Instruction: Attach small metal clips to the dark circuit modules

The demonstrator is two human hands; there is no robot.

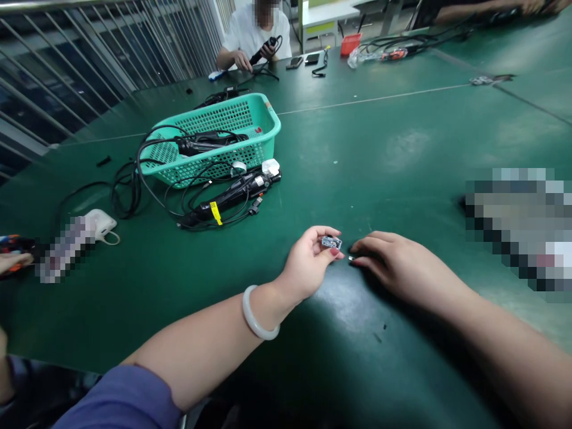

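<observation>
My left hand (308, 259) rests on the green table (379, 155) and pinches a small grey-white part (331, 242) between thumb and fingers. A pale bangle (257, 316) circles that wrist. My right hand (393, 262) lies just to the right of it, fingers curled down onto the table, fingertips touching something tiny (351, 258) that I cannot make out.
A teal basket (263, 122) with a black corded tool (203, 143) stands at the back left. A second black tool (232, 193) and tangled cables lie in front of it. A white mask (100, 223) lies left. Another person (257, 36) sits at the far end.
</observation>
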